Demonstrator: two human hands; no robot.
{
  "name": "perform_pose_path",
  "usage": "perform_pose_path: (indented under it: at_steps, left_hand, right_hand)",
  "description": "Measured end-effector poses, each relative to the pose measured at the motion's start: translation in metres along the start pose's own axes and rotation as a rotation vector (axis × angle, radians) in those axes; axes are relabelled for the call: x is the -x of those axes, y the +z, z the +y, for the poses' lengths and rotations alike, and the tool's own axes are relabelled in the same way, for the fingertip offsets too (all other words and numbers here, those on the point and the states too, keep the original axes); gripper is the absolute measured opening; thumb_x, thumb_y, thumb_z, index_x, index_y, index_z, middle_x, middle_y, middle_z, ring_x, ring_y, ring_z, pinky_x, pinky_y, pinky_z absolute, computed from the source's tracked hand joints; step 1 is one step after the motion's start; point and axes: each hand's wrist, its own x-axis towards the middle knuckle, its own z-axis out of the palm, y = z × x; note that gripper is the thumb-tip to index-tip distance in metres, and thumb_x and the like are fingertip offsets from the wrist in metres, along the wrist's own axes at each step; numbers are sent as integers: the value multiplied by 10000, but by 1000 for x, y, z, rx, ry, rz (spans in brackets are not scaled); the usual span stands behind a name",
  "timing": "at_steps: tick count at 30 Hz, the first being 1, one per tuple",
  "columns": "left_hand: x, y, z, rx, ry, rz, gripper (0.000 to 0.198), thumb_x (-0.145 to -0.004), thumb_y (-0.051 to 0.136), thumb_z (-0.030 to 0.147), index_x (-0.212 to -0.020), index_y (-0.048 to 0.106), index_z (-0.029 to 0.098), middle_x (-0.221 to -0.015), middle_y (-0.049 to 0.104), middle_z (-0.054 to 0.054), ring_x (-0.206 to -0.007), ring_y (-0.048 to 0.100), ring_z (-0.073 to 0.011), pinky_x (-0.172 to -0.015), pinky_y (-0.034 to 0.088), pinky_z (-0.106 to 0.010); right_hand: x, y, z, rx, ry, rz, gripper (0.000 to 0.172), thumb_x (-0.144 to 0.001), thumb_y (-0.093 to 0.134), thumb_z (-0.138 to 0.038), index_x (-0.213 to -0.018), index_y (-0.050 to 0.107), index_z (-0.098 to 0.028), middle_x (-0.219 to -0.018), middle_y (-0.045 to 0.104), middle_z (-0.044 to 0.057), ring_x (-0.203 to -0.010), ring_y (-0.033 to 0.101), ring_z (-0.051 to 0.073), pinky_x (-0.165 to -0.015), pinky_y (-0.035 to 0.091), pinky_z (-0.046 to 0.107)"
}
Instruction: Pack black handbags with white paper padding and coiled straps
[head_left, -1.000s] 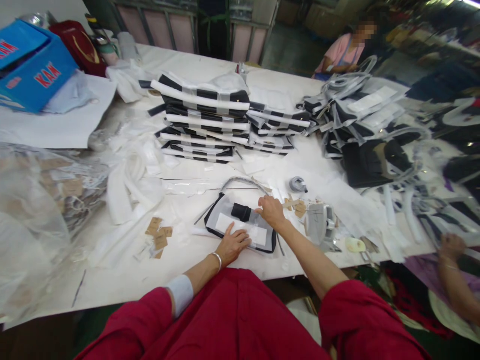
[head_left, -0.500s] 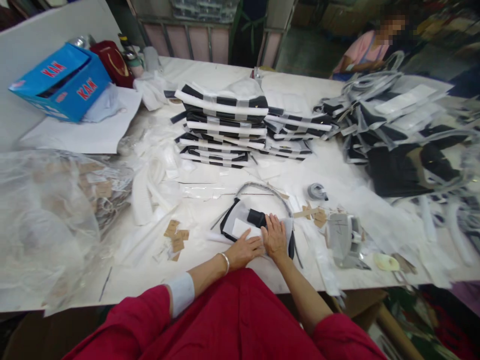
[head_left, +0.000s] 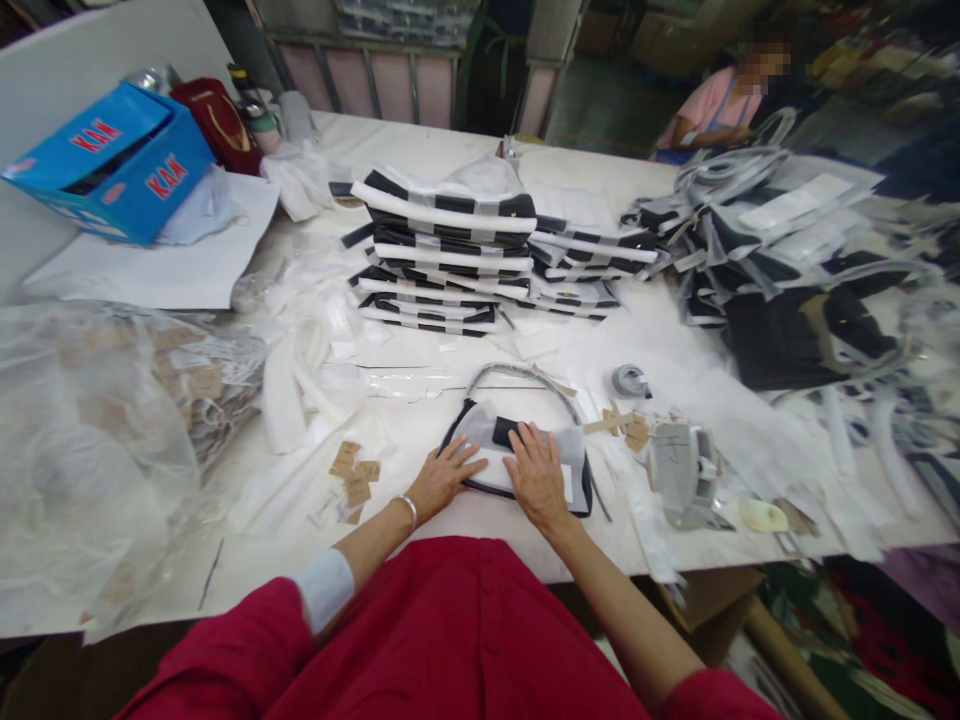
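Observation:
In front of me on the white table lies a small black handbag [head_left: 580, 497], its upper face covered by a pale translucent sheet. The wrapped handle [head_left: 517, 370] arches away from me at the far side. A white slip and a black piece [head_left: 508, 430] rest on the bag. My left hand [head_left: 442, 482] lies on the bag's left part with fingers spread. Flat on the middle is my right hand [head_left: 538, 477], fingers stretched out and partly covering the white slip. Neither hand grips anything.
Stacked wrapped bags [head_left: 450, 250] stand at the back, with a loose pile of more bags [head_left: 780, 340] at right. A grey tape dispenser [head_left: 679, 470] and a tape roll [head_left: 631, 381] are on the right. Brown tags [head_left: 354, 475] and a blue box [head_left: 112, 165] lie left. Someone sits beyond the table.
My left hand has moved left across the bag, away from my right hand. My right hand has shifted slightly left and its fingers are more spread. The black piece lies flatter.

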Motion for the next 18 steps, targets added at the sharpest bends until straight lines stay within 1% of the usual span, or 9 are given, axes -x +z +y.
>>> perform_pose_path:
  at_steps: [2, 4, 6, 8, 10, 12, 14, 16, 18]
  left_hand:
    - [8, 4, 14, 26, -56, 30, 598, -879, 621, 191, -1425, 422, 335, -1507, 425, -61, -1433, 288, -296, -975, 453, -459]
    - [16, 3, 28, 60, -86, 13, 622, -878, 631, 245, -1447, 390, 307, -1524, 393, -83, -1439, 268, -309, -997, 443, -475]
    - [20, -6, 39, 74, -96, -49, 598, -893, 605, 279, -1448, 384, 290, -1525, 387, -94, -1433, 278, -314, -1043, 397, -525]
    - [15, -22, 43, 57, -90, -94, 493, -919, 549, 274, -1401, 443, 284, -1461, 474, -88, -1399, 340, -300, -1103, 283, -599]
    - [-3, -40, 40, 32, -45, -57, 385, -934, 509, 262, -1319, 520, 253, -1316, 603, -78, -1353, 403, -275, -1154, 130, -624]
    - [-29, -52, 31, -3, 36, 18, 350, -944, 459, 198, -1282, 543, 229, -1298, 612, -73, -1353, 402, -236, -1187, 68, -557]
    - [-56, -57, 20, -57, 76, 11, 308, -950, 438, 179, -1227, 569, 211, -1271, 624, -71, -1303, 453, -223, -1177, 114, -518]
    - [-76, -53, 7, -98, 50, -31, 241, -952, 436, 173, -1112, 615, 183, -1115, 680, -74, -1149, 564, -222, -1134, 201, -493]
    - [-86, -46, -3, -121, 4, -44, 219, -961, 427, 193, -1013, 636, 149, -976, 694, -88, -983, 622, -222, -1068, 275, -482]
  right_hand:
    - [3, 1, -13, -59, -114, -37, 464, -988, 429, -364, -1389, 494, -139, -1474, 462, 122, -1433, 280, 262, -1187, 152, 502]
    - [9, 9, -20, -100, -235, -91, 532, -962, 481, -439, -1404, 477, -143, -1466, 472, 123, -1428, 289, 267, -1187, 163, 505]
    - [15, 20, -21, -113, -316, -125, 636, -929, 517, -516, -1425, 445, -126, -1464, 470, 141, -1424, 293, 282, -1182, 168, 520]
    - [20, 29, -19, -107, -339, -133, 705, -909, 527, -562, -1435, 425, -103, -1464, 463, 164, -1424, 292, 293, -1180, 166, 529]
    - [22, 35, -17, -103, -331, -130, 723, -902, 532, -571, -1437, 421, -98, -1464, 459, 170, -1424, 289, 298, -1182, 159, 532]
    - [22, 38, -16, -107, -323, -120, 721, -899, 540, -563, -1441, 418, -103, -1456, 471, 166, -1420, 296, 297, -1185, 155, 530]
    - [21, 38, -16, -109, -314, -109, 729, -901, 540, -556, -1454, 399, -104, -1458, 469, 162, -1419, 296, 295, -1188, 148, 529]
    - [21, 38, -16, -101, -317, -108, 744, -905, 529, -564, -1467, 375, -102, -1475, 449, 161, -1423, 288, 296, -1189, 139, 532]
    - [21, 39, -16, -90, -325, -113, 754, -906, 519, -582, -1467, 374, -101, -1486, 433, 160, -1424, 286, 298, -1188, 132, 538]
